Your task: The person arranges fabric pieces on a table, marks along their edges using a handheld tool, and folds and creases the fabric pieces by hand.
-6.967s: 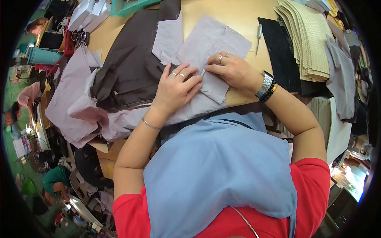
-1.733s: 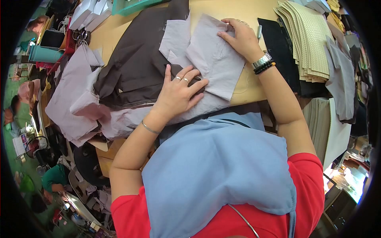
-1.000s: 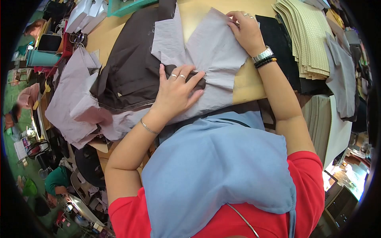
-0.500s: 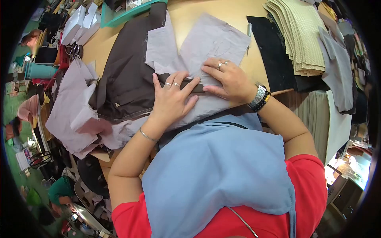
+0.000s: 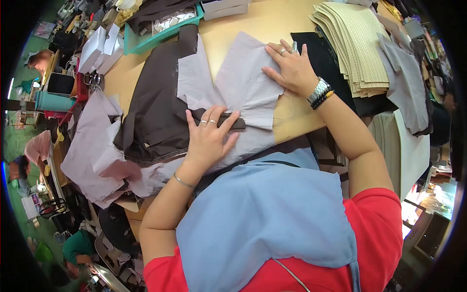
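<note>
A dark brown garment piece (image 5: pixel 155 97) with pale grey-lilac lining cloth (image 5: pixel 248 68) lies in front of me on the table. My left hand (image 5: pixel 211 134) rests flat with fingers spread, pressing a narrow dark brown strip (image 5: pixel 237 122) near the gathered lining. Off to the upper right, my right hand (image 5: pixel 293 70) lies over the lining's edge with its fingers apart. A slim silver tool (image 5: pixel 295 46) shows between those fingers; most of it is hidden, so its kind is unclear. A loose thread (image 5: pixel 292 109) trails on the table below this hand.
Stacked cream textured sheets (image 5: pixel 348 48) lie at the right beside black material (image 5: pixel 316 53). A teal tray (image 5: pixel 165 31) with small white pieces and white boxes (image 5: pixel 99 48) stand at the back left. Grey cloth (image 5: pixel 404 82) hangs at the right. Other people are at left.
My right hand has left the brown strip and moved up and right to the silver tool. The lining's right part has folded in toward the left. My left hand stays on the strip.
</note>
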The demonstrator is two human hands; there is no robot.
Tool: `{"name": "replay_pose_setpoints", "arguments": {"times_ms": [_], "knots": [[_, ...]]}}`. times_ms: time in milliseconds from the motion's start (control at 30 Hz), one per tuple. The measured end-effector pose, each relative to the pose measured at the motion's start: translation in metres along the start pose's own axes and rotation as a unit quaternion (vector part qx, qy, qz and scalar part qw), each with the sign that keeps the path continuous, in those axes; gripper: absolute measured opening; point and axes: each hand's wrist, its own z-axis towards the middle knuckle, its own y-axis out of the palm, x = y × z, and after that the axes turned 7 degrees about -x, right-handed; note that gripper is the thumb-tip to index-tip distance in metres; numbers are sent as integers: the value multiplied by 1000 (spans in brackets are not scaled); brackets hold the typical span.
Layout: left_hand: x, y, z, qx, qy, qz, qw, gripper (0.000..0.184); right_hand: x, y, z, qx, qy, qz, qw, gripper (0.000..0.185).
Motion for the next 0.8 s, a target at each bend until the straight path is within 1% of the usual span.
{"name": "replay_pose_setpoints", "arguments": {"times_ms": [100,200,233,300,333,433,467,533,633,667,733,767,800], "knots": [[1,1,-1,7,0,14,1000,52,5,-3,10,6,22,-41,999,67],[7,8,-5,81,10,65,995,53,2,-5,13,4,27,-40,999,65],[10,10,-6,87,12,78,993,53,0,-9,14,4,33,-44,998,64],[18,15,-13,97,13,99,990,53,-11,-10,5,11,-46,73,996,62],[25,10,-17,92,10,53,994,54,-20,-11,-3,10,-87,130,988,61],[32,6,-32,40,14,-19,999,57,-48,-21,-34,-66,-201,255,944,60],[31,9,-35,32,9,-16,999,57,-53,-20,-43,-59,-224,246,941,64],[26,17,-41,48,34,-16,998,50,-55,-16,-58,-41,-268,228,935,73],[18,18,-50,61,62,-42,995,37,-46,-26,-70,-56,-301,260,916,85],[17,17,-52,63,70,-55,994,33,-45,-28,-74,-72,-302,269,912,86],[17,10,-52,81,13,-194,978,28,-46,-22,-79,-64,-284,261,921,84],[18,4,-51,89,-18,-262,961,26,-48,-20,-81,-62,-276,257,924,84],[19,-3,-50,121,-42,-318,939,17,-50,-21,-85,-58,-251,280,925,60]]}}
